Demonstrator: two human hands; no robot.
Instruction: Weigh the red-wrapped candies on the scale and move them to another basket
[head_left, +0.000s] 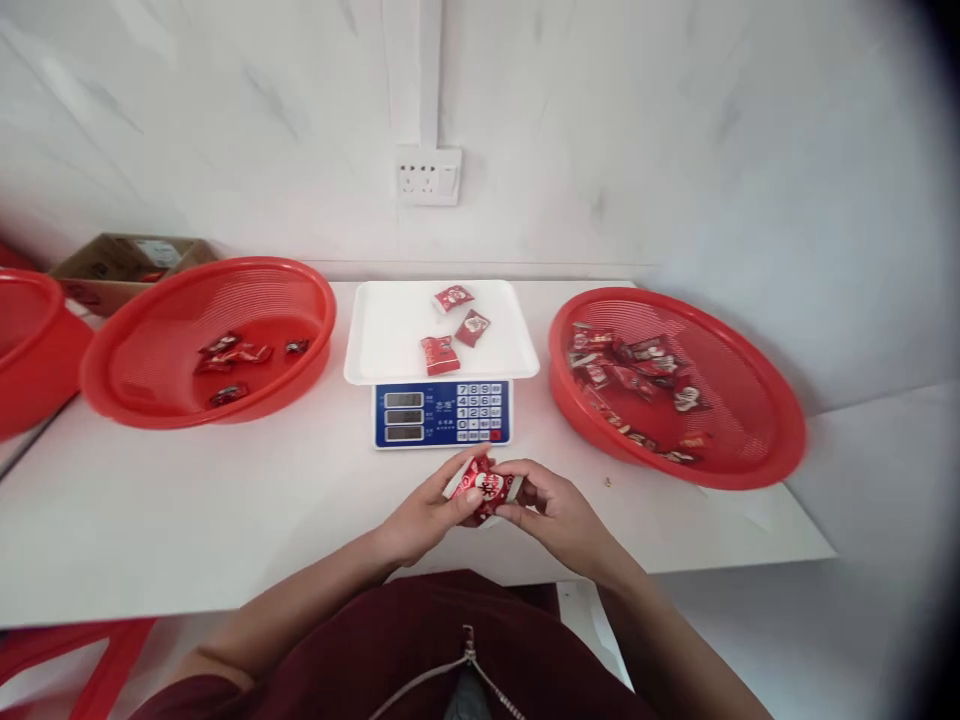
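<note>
- Your L hand point(427, 512) pinches a red pkt point(489, 486) btwn thumb & fingers; your R hand point(559, 512) grips its R end, over the table point(195, 510). Can't tell if >1 pkt's held.
- Beyond: 1 scale point(444, 440); its white tray point(379, 335) bears 3 pkts point(439, 355). Looks partway: 3 on, held one off, pile left in R basket.
- R basket point(750, 395): overlapping pkts, uncountable.
- L basket point(296, 295): a few, exact no. unclear.
- Far L: 1 more basket point(37, 385), cut off; 1 cardboard box point(112, 297).
</note>
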